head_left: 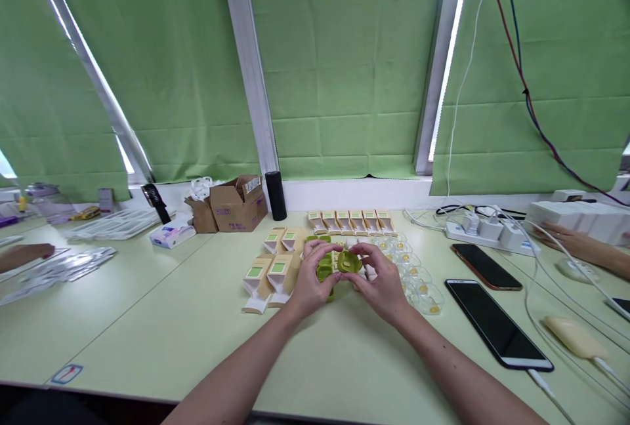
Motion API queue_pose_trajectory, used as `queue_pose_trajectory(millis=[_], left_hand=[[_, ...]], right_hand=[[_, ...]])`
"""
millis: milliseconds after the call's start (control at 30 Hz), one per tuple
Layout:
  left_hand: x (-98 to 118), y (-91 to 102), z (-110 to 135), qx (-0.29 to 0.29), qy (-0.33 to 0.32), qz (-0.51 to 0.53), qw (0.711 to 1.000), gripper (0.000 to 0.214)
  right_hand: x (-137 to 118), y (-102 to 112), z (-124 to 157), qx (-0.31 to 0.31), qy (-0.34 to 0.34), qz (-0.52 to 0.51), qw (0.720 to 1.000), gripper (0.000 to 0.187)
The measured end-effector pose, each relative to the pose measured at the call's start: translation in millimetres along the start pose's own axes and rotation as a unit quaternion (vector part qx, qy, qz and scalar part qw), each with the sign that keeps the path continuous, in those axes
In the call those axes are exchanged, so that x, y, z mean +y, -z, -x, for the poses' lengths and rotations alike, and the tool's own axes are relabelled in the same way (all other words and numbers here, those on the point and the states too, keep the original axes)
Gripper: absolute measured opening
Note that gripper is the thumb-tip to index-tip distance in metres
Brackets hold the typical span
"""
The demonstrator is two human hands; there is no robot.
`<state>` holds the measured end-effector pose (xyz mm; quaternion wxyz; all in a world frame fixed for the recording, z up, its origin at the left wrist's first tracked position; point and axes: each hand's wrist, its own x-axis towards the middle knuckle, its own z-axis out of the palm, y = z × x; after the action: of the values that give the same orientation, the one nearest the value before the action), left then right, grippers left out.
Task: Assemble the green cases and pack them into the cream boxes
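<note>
A small olive-green round piece (349,262), shaped like a shallow cup or lid, is held up between my two hands above the table. My left hand (315,274) pinches its left side with thumb and fingertips. On its right side, the thumb and fingers of my right hand (381,279) are closed. More olive-green pieces (324,269) sit behind my left hand, partly hidden by it. Small white pieces (369,271) show behind my right hand. To the right stand rows of clear plastic cases (416,274) with yellow centres. Open cream boxes with green windows (278,269) stand on the left.
More cream boxes (350,222) line the back. Two phones (497,320) and a power strip (492,233) with cables lie right. A cardboard box (240,205), black cylinder (276,195) and tissue pack (172,233) stand back left. Other people's hands (561,241) show at both sides.
</note>
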<state>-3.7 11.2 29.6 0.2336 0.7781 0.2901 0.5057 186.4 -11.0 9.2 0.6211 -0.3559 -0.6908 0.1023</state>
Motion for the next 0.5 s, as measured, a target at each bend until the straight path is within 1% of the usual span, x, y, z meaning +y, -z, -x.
queue_pose_trajectory(millis=[200,367,500], left_hand=[[-1.4,1.1,-1.2,-0.017,0.024,0.044,0.999,0.045],[-1.4,1.9,-1.2,-0.035,0.031,0.039,0.998,0.046],[1.0,2.5,-1.6,-0.038,0.020,0.034,0.998,0.046]], right_hand=[[-0.1,3.0,-1.5,-0.006,0.037,0.015,0.999,0.043],[-3.2,3.4,-2.8,-0.004,0.071,0.018,0.997,0.035],[-4.3,3.0,-3.7,0.000,0.077,0.022,0.997,0.029]])
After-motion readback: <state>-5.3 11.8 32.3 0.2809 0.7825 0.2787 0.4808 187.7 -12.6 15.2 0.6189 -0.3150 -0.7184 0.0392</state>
